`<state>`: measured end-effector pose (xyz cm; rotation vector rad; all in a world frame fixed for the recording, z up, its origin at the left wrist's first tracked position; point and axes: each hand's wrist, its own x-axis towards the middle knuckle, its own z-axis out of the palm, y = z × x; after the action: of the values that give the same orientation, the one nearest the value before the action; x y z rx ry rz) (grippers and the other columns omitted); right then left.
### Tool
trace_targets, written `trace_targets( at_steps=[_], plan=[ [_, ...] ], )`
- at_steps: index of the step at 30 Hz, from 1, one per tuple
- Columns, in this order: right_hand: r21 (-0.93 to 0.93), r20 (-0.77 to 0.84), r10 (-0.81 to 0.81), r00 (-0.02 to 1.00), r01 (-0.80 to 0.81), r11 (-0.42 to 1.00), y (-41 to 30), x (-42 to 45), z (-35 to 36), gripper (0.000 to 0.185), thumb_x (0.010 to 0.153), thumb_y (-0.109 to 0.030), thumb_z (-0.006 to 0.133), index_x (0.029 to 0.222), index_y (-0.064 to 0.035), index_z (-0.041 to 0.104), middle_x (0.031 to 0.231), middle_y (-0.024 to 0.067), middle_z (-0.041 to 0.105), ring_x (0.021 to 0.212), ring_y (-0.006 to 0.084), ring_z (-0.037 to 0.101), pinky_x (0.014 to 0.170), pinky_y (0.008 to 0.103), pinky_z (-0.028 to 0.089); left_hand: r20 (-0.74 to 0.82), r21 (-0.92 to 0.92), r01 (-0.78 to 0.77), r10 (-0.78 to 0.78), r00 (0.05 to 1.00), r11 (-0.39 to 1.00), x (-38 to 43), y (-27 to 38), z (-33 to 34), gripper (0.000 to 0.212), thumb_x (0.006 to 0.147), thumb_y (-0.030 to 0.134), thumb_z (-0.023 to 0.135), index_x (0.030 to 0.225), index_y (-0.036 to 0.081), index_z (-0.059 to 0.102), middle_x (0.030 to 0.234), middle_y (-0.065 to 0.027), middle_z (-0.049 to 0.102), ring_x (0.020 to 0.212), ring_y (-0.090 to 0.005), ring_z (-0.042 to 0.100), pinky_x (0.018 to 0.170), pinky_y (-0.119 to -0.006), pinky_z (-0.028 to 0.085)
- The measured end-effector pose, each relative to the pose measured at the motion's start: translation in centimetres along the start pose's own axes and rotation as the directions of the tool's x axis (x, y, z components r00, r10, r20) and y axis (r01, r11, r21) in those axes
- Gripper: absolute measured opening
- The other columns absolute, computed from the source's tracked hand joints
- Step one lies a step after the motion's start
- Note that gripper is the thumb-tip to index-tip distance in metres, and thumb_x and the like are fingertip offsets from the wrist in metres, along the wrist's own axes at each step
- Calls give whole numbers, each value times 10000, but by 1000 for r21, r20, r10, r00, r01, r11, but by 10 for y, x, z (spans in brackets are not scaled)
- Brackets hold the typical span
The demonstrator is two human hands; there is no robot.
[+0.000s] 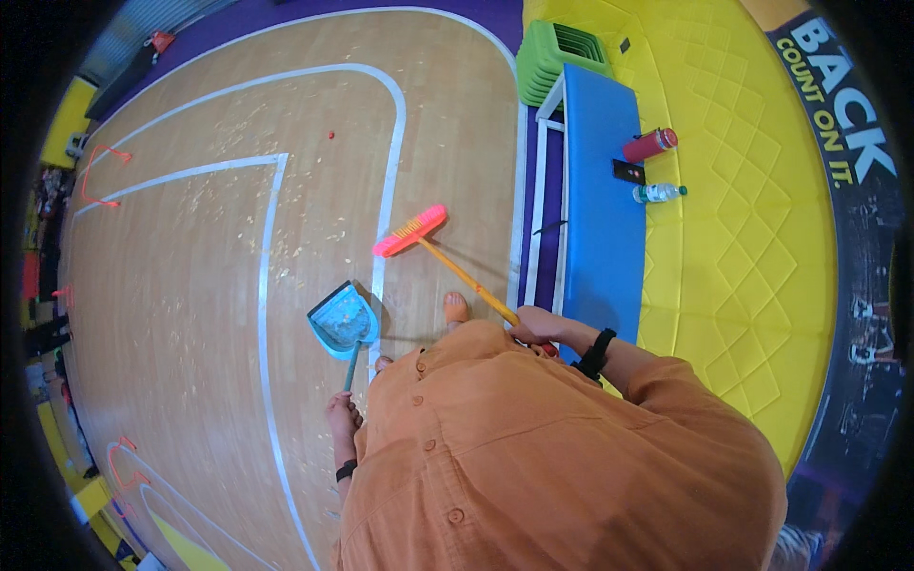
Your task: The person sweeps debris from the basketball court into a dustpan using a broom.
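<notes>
My left hand (343, 414) is closed around the thin handle of a light-blue plastic dustpan (346, 321), whose black-edged lip points away from me. Grey debris lies in its pan. In my right hand (535, 325) is the yellow-orange stick of a push broom (413, 232). Its head has pink and yellow bristles and lies ahead of my feet, across a white court line. Broom and dustpan are apart. Pale scraps (285, 250) are scattered over the wooden court floor (207, 300), mostly ahead and to the left.
Along my right runs a blue padded bench (603, 235), bearing a red flask (650, 145), a phone (628, 171) and a plastic bottle (658, 193). Green stacked stools (560, 61) stand beyond it. Yellow padding (728, 214) lines the wall. Small orange frames (89, 178) stand at the left. A small red object (331, 134) lies ahead.
</notes>
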<state>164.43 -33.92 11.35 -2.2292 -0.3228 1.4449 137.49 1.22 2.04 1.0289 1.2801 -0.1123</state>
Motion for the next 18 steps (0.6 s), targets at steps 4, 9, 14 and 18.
trace_targets(
  at_steps=[4,9,14,18],
  plan=[
    [-84,33,14,999,-11,996,30,14,-13,393,700,-337,575,678,55,580,584,145,576,498,228,564,498,340,446,-97,-167,18,-35,995,986,-13,-5,20,60,825,136,444,808,102,491,483,31,338,327,-59,287,289,-218,221],
    [-77,20,-85,996,86,993,95,29,-24,379,718,-329,535,702,47,584,644,217,578,597,335,568,557,399,428,-162,-253,-75,34,986,965,-36,-8,63,47,811,128,484,775,97,487,474,44,313,326,-56,266,292,-216,203],
    [6,42,-118,992,118,993,101,19,-56,367,720,-299,544,651,61,566,602,175,569,532,256,551,516,367,414,-236,-242,-137,79,968,961,-48,-19,94,91,830,107,436,774,74,500,481,45,332,340,-52,275,303,-210,207],
    [18,48,-62,997,61,998,85,15,-78,371,739,-291,566,653,69,549,565,115,545,497,195,516,476,333,399,-259,-233,-125,63,964,964,-46,-11,108,99,827,96,418,797,61,506,496,38,345,349,-59,285,308,-214,213]
  ],
)
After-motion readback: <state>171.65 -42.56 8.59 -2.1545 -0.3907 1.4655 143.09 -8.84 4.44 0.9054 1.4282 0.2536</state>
